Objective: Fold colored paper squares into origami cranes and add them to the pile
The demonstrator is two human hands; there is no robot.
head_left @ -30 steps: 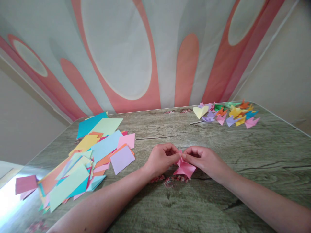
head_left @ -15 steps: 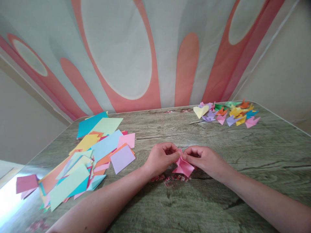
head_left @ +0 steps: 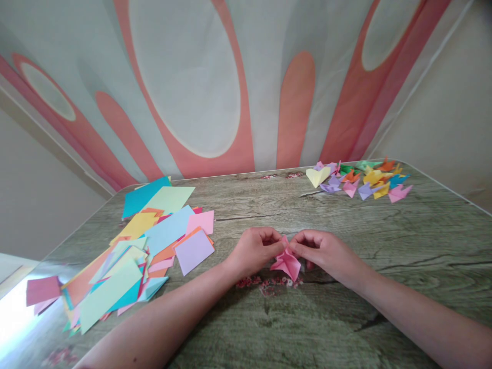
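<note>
A small pink folded paper (head_left: 289, 264) is held between both hands just above the middle of the table. My left hand (head_left: 258, 250) pinches its upper left part between thumb and fingers. On the other side, my right hand (head_left: 322, 252) grips the upper right part with thumb and forefinger. The paper's pointed flaps spread downward toward me, and its upper edge is partly covered by the fingertips.
Loose coloured paper sheets (head_left: 111, 300) overlap in a pile on the left of the wood-grain table (head_left: 246, 205). A pink-red paper (head_left: 43, 291) lies at the left edge. Several small folded paper figures (head_left: 372, 177) stand at the back right.
The pink paper has turned a little between my fingers, and its lower flaps have narrowed and shifted slightly left. Both hands stay in nearly the same place.
</note>
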